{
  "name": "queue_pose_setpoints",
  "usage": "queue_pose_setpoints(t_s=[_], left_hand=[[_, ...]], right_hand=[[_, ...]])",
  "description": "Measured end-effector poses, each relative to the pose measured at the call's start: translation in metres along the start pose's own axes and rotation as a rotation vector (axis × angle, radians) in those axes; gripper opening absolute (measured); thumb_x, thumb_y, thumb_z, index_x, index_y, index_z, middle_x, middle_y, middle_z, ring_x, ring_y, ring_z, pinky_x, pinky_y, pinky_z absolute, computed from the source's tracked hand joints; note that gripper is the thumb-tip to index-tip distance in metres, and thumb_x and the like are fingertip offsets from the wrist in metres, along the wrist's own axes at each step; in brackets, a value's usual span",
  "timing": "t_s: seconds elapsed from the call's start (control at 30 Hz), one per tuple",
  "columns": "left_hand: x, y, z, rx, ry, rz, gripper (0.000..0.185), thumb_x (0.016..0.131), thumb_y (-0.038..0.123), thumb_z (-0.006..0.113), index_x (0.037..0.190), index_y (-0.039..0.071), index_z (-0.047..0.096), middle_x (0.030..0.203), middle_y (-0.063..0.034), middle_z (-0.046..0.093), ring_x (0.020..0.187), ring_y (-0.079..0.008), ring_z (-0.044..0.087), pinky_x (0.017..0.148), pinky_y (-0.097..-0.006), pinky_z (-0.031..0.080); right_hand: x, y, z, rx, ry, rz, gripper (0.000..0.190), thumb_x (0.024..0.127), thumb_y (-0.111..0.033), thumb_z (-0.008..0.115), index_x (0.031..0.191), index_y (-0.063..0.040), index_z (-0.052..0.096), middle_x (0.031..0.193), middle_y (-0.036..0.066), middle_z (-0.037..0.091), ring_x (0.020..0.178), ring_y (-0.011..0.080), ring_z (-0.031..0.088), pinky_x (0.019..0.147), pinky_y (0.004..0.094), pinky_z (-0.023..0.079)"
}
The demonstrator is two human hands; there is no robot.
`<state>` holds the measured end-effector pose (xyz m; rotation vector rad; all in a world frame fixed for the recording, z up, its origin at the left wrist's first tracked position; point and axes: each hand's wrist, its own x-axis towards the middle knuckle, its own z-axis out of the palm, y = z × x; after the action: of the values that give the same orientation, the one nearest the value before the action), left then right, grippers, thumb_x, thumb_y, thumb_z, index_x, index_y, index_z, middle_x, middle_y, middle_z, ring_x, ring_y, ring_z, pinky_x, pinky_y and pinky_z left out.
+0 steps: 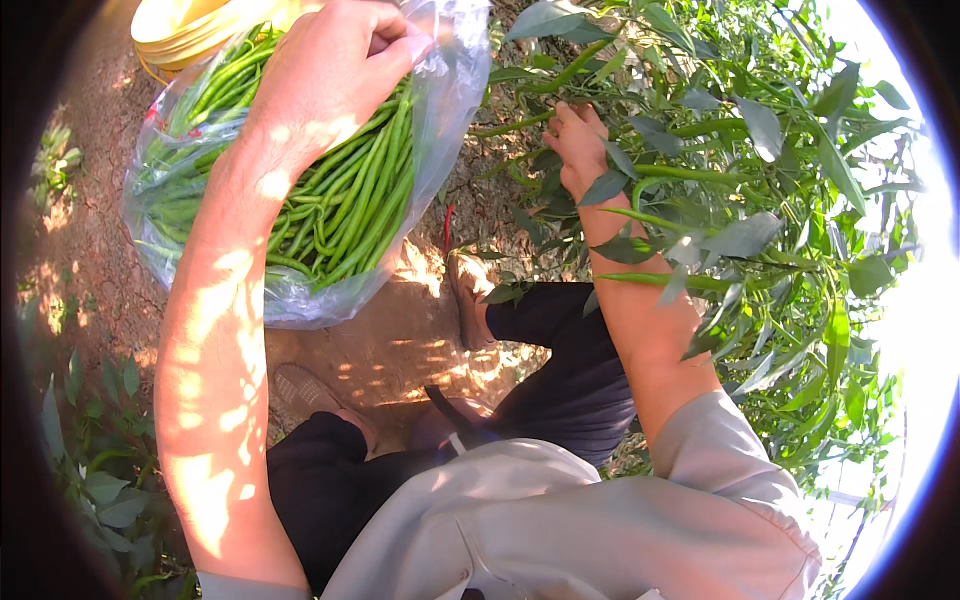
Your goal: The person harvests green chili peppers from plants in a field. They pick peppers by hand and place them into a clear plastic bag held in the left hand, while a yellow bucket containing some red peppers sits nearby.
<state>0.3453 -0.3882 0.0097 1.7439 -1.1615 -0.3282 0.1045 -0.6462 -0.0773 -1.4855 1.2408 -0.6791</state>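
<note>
My left hand [330, 71] reaches over a clear plastic bag [450, 127] and pinches its rim between thumb and fingers. Long, thin green chili peppers [367, 202] fill the bag, many lying side by side. On the right, my right hand [581, 146] is in among the leafy pepper plants [750, 187], its fingers curled. One slender green pepper [514, 127] reaches from the left up to those fingertips; whether they grip it, I cannot tell. Leaves cover part of my right wrist and forearm.
Other green peppers [697, 175] hang around my right forearm. A yellow round container [195, 34] stands behind the bag at the top left. Dry, cracked soil [97, 195] lies on the left, with more leafy plants [112, 480] at lower left. My sandalled foot [304, 390] is below the bag.
</note>
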Motion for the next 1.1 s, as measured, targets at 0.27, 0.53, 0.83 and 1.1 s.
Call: queue_pose_setpoints(t_s=[0.27,0.53,0.83,1.1], left_hand=[[-0.036,0.080,-0.023,0.438,-0.450,0.030,0.034,0.093,0.028,0.078,0.109,-0.001,0.075,0.096,-0.0209,0.076,0.096,-0.0385,0.074,0.085,-0.0468,0.057],[-0.111,0.247,0.075,0.320,-0.894,0.267,0.047,0.092,0.034,0.081,0.121,-0.001,0.074,0.113,-0.0199,0.077,0.100,-0.0332,0.076,0.092,-0.0412,0.059],[-0.159,0.394,0.150,0.334,-0.927,0.732,0.035,0.096,0.033,0.075,0.116,0.004,0.074,0.103,-0.0129,0.077,0.094,-0.0328,0.075,0.085,-0.0422,0.061],[-0.142,0.456,0.213,0.419,-0.924,0.922,0.032,0.091,0.026,0.082,0.116,0.007,0.073,0.102,-0.0091,0.074,0.091,-0.0295,0.074,0.078,-0.0420,0.061]], right_hand=[[-0.143,0.019,-0.020,-0.076,-0.336,0.064,0.062,0.103,-0.030,0.067,0.155,0.001,0.051,0.147,0.018,0.062,0.120,0.0256,0.068,0.093,0.0360,0.061],[-0.304,-0.029,-0.197,-0.183,-0.020,-0.529,0.021,0.096,-0.008,0.075,0.114,0.003,0.075,0.093,0.013,0.074,0.078,0.0192,0.071,0.073,0.0325,0.057],[-0.191,0.004,-0.413,0.493,1.003,-0.549,0.038,0.103,-0.020,0.071,0.131,0.006,0.069,0.114,0.012,0.075,0.102,0.0153,0.067,0.093,0.0305,0.053],[-0.060,-0.025,-0.429,0.050,0.757,-0.539,0.061,0.106,-0.041,0.061,0.139,0.011,0.058,0.125,0.030,0.070,0.114,0.0433,0.069,0.100,0.0447,0.053]])
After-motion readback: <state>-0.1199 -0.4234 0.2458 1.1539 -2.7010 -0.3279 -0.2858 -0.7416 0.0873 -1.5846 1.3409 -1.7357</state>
